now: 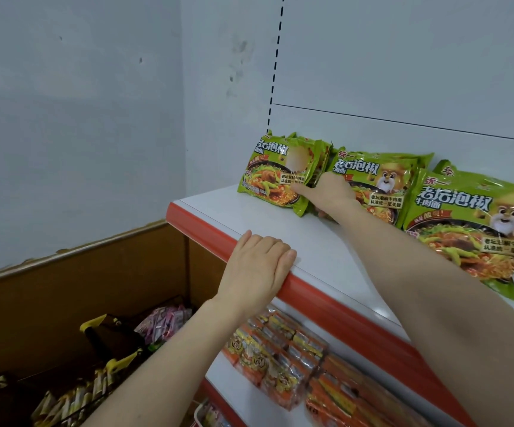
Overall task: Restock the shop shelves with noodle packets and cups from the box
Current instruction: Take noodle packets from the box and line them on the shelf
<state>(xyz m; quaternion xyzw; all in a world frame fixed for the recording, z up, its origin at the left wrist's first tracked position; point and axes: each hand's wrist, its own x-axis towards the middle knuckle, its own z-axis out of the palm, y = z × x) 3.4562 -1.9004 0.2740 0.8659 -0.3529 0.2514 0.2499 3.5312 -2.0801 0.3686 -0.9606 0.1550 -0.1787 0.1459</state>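
Green noodle packets lean against the back panel of the top white shelf [249, 217]. The leftmost green packet [272, 174] stands near the shelf's left end; my right hand [326, 192] reaches between it and the second green packet [373, 180], thumb pressing on the leftmost one's lower corner. Its fingers are hidden behind the packets. A third green packet [471, 229] lies tilted at the right. My left hand [259, 266] rests on the shelf's red front edge [326, 300], fingers laid over it. The cardboard box [95, 272] stands at lower left with packets inside.
Orange noodle packets [296, 359] fill the shelf below. Inside the box lie pink sachets [163, 325], yellow-black packets [101, 334] and pale packets [74, 396]. A blue-grey wall stands to the left, close to the shelf end.
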